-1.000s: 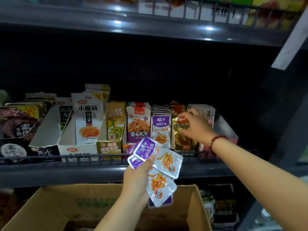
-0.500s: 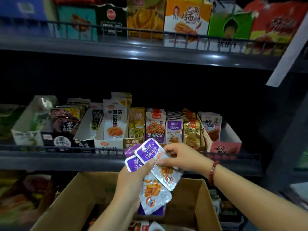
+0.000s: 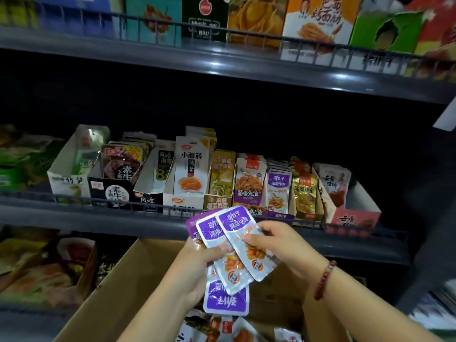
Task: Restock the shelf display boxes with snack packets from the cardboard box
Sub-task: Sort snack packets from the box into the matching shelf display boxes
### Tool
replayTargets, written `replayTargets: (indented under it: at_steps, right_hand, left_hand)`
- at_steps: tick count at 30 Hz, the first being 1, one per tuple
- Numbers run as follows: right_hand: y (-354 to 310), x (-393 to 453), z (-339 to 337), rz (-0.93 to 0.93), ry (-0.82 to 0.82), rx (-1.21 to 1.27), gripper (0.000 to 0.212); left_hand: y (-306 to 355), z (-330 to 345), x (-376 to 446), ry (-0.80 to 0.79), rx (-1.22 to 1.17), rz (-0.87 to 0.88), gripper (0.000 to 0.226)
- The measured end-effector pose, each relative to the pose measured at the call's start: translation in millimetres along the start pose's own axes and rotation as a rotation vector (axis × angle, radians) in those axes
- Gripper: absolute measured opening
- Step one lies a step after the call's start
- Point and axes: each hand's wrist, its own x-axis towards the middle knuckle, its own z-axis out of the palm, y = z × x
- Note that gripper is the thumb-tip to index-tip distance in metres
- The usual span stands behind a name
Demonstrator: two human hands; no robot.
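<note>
While my left hand (image 3: 197,267) gripped a fan of purple packets (image 3: 229,245) above the cardboard box (image 3: 118,287), my right hand (image 3: 278,245) pinched the top one. The purple display box (image 3: 278,214) at the shelf's front edge looked nearly full; more packets lay below.

Both forearms reach in from below over the cardboard box (image 3: 118,280), hands meeting above its open top. Left hand (image 3: 197,265) has fingers curled and thumb clamped across what it holds, palm turned rightward. Right hand (image 3: 281,243) comes in from the right, knuckles up, fingertips (image 3: 249,239) pinching just beside the left thumb, wrist bent slightly.
</note>
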Motion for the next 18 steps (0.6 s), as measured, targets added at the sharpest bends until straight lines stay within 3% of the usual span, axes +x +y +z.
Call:
replayTargets:
  at_steps: [5, 10, 14, 18]
  right_hand:
    - [8, -2, 10, -0.004, 0.078, 0.090, 0.016]
    - [14, -3, 16, -0.041, 0.138, 0.069, 0.018]
    - [18, -4, 20, -0.042, 0.146, 0.080, 0.019]
    - [16, -3, 15, -0.036, 0.079, 0.119, 0.033]
  left_hand:
    - [-3, -1, 4, 0.002, -0.091, -0.049, 0.046]
    - [-5, -2, 5, -0.069, -0.174, -0.132, 0.039]
    - [-7, -1, 5, -0.070, -0.073, -0.110, 0.026]
    - [-6, -5, 4, -0.063, 0.085, -0.114, 0.029]
